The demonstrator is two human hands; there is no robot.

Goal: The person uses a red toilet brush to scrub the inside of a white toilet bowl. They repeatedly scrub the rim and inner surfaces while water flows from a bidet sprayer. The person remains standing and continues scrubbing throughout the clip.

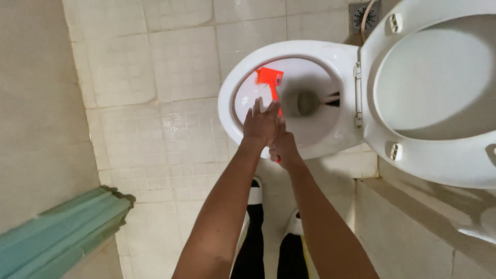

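Observation:
An orange toilet brush [269,78] reaches into the white toilet bowl [232,82], its bristled head against the bowl's inner left wall. My right hand [283,149] is closed around the lower end of the brush handle, just over the bowl's near rim. My left hand [262,122] lies on top of the handle a little higher up, fingers stretched out and partly covering it. The drain opening [307,103] is dark at the bowl's middle. The seat and lid [434,88] stand raised at the right.
Pale tiled floor [155,129] surrounds the toilet. A floor drain [364,14] with a thin hose sits at the top. A teal door edge [57,232] juts in at lower left. My feet in white-and-black shoes [256,191] stand below the bowl.

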